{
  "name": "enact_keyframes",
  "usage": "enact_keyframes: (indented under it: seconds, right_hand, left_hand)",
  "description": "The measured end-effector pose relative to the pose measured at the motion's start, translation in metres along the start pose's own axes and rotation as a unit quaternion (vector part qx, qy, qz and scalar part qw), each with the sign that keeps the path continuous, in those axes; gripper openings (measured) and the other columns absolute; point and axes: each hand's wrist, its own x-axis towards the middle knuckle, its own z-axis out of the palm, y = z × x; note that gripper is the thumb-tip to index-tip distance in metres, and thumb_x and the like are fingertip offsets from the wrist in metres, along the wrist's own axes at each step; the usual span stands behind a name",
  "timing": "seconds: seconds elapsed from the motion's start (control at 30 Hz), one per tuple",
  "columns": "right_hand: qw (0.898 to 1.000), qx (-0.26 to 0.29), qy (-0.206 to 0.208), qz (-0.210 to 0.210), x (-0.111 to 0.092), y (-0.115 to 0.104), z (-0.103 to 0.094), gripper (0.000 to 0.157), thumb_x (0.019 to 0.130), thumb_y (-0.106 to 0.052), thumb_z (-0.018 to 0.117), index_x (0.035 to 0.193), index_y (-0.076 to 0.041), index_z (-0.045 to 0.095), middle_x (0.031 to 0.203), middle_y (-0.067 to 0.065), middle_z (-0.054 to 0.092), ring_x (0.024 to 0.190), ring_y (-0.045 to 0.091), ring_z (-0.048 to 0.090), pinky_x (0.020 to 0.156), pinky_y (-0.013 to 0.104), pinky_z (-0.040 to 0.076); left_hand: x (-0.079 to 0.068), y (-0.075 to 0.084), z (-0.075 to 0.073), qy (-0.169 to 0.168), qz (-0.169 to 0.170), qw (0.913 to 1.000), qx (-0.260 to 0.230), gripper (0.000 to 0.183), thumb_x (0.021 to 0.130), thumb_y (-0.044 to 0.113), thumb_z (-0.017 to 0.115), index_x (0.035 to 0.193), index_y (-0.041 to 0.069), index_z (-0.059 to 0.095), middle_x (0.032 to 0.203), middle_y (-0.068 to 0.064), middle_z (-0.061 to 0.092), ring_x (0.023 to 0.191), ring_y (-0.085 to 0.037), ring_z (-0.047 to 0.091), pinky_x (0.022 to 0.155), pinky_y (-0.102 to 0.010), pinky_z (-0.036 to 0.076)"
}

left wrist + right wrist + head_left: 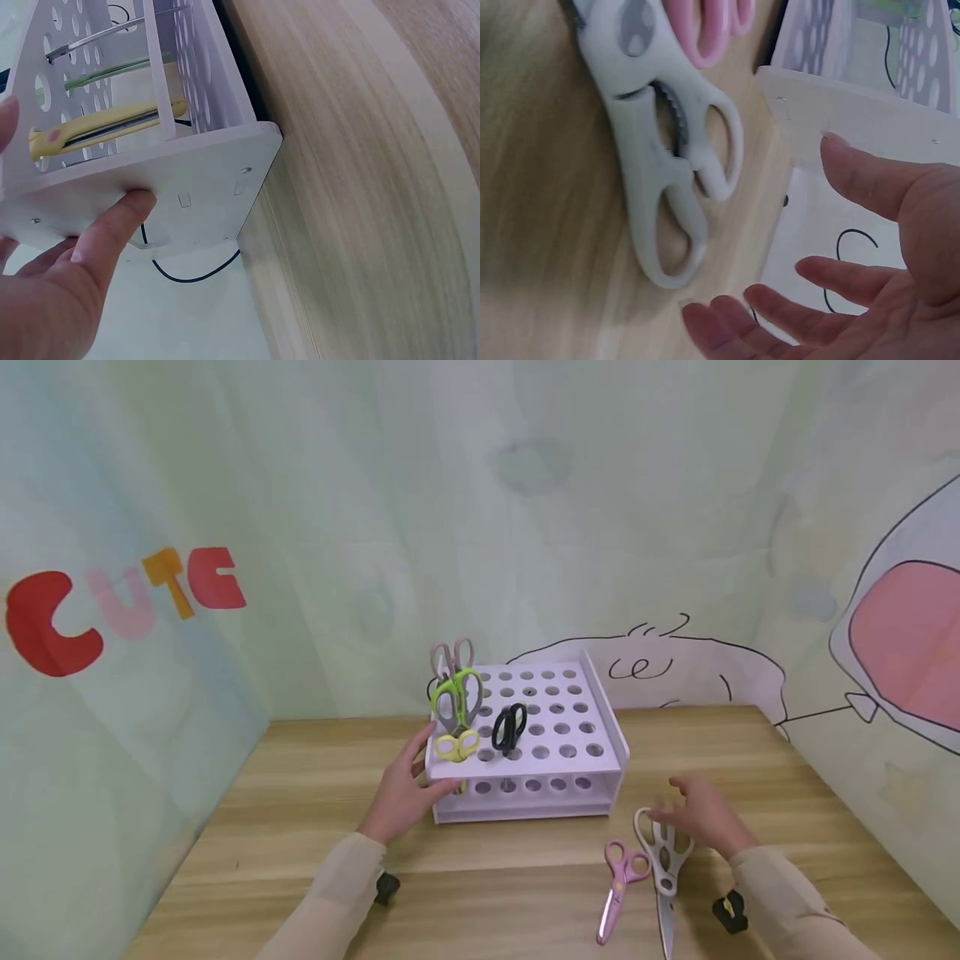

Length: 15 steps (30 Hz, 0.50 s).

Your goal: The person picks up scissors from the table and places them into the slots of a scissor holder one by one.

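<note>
A white rack with rows of round holes stands on the table. My left hand rests against its left side panel, the thumb lying on that panel. Yellow-handled scissors, green-and-grey scissors and pinkish-grey scissors stand in its left part; black-handled scissors are farther right. My right hand hovers with spread fingers by the handles of white scissors, holding nothing. Pink scissors lie left of those.
Both loose scissors lie on the wood-grain table, in front of the rack's right side. A printed cloth backdrop hangs behind the table and along its sides. Black wrist devices show below both sleeves.
</note>
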Motion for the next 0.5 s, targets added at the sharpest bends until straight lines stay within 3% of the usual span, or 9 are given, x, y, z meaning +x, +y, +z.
enact_keyframes:
  seconds: [0.17,0.3,0.37,0.5]
  right_hand:
    - [0.999,0.013,-0.019,0.027,-0.001,0.006,0.008,0.088,0.081,-0.03,0.082,0.133,0.025,0.037,0.128,0.047,0.043,0.111,0.057,0.051,0.09,0.06,0.049]
    - [0.997,0.04,-0.034,0.063,-0.003,0.011,0.012,0.098,0.076,-0.033,0.086,0.134,0.025,0.032,0.128,0.046,0.043,0.083,0.039,0.06,0.063,0.044,0.056]
    - [0.995,0.047,-0.041,0.083,-0.003,0.013,0.013,0.098,0.075,-0.034,0.086,0.133,0.024,0.033,0.122,0.044,0.046,0.075,0.03,0.056,0.053,0.036,0.053]
    - [0.994,0.038,-0.04,0.098,-0.001,0.015,0.015,0.084,0.073,-0.032,0.088,0.119,0.022,0.043,0.099,0.033,0.052,0.077,0.033,0.057,0.053,0.037,0.054]
  left_hand:
    - [-0.002,-0.002,0.0,-0.001,-0.001,1.0,-0.004,0.093,0.079,0.011,0.085,0.155,0.022,0.032,0.158,-0.012,0.029,0.138,-0.038,0.038,0.103,-0.041,0.044]
    - [-0.002,-0.002,0.0,-0.005,0.011,0.9997,-0.022,0.092,0.079,0.01,0.084,0.155,0.02,0.033,0.158,-0.014,0.028,0.136,-0.042,0.039,0.099,-0.042,0.048]
    - [-0.003,-0.002,0.0,-0.003,0.017,0.9996,-0.022,0.092,0.079,0.009,0.084,0.155,0.019,0.033,0.159,-0.014,0.028,0.137,-0.041,0.038,0.1,-0.043,0.047]
    - [-0.003,-0.002,0.002,0.001,0.022,0.9997,-0.006,0.092,0.079,0.01,0.084,0.154,0.019,0.033,0.159,-0.011,0.029,0.14,-0.037,0.036,0.104,-0.043,0.043]
